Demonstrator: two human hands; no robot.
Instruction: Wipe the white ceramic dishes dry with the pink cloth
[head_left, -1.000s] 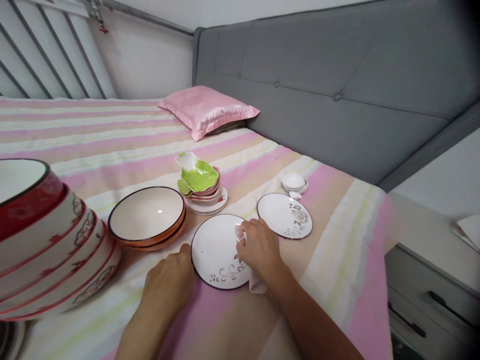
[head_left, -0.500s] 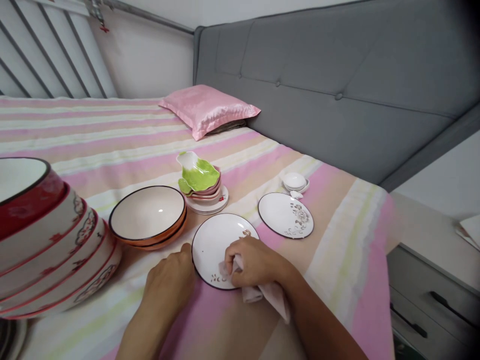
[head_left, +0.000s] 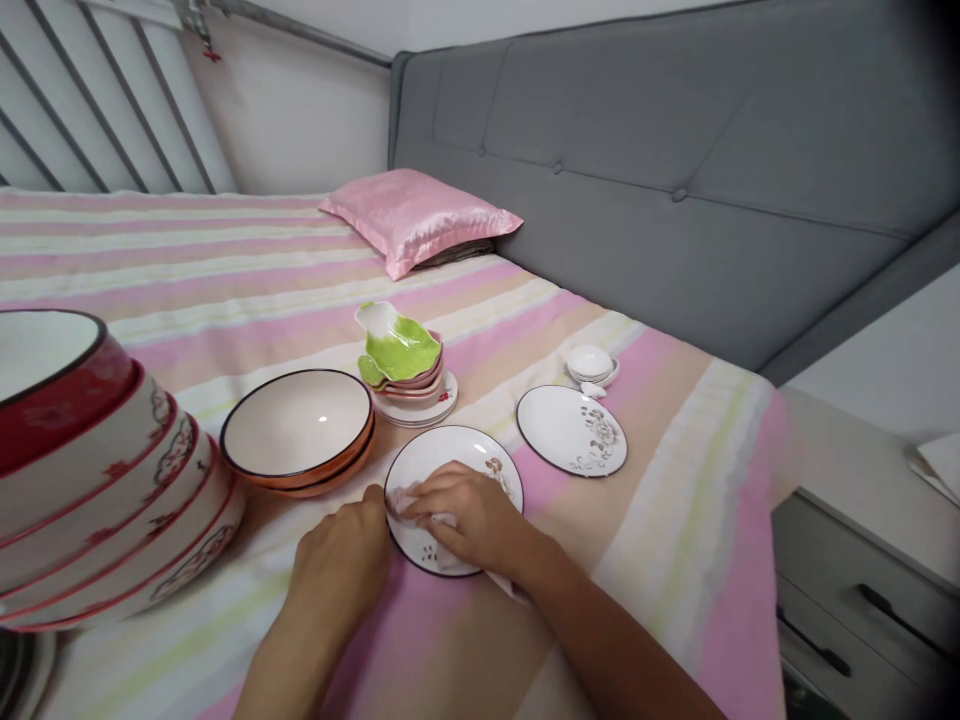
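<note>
A white plate point(head_left: 450, 455) with a dark rim and brown flower print lies on the striped bedspread. My left hand point(head_left: 349, 550) is closed at its left rim, thumb side against the edge. Over the plate, my right hand point(head_left: 469, 510) presses a pale pink cloth point(head_left: 403, 502) onto the left part of the surface, its fingers closed on the cloth. A corner of the cloth hangs out below the wrist. To the right lies a second flowered plate point(head_left: 562, 425). Orange bowls point(head_left: 300, 425) with cream insides are stacked just beyond my left hand.
At the left stands a tall stack of red and white bowls point(head_left: 112, 480). Leaf-shaped green and pink dishes point(head_left: 401, 350) sit on small saucers point(head_left: 431, 405). White spoons point(head_left: 590, 362) lie behind the second plate. A pink pillow point(head_left: 420, 215) rests near the grey headboard point(head_left: 600, 130); a nightstand point(head_left: 847, 590) is at right.
My right hand has slid the cloth leftward across the plate, from its lower right part to near the left rim. My left hand stays at the plate's edge.
</note>
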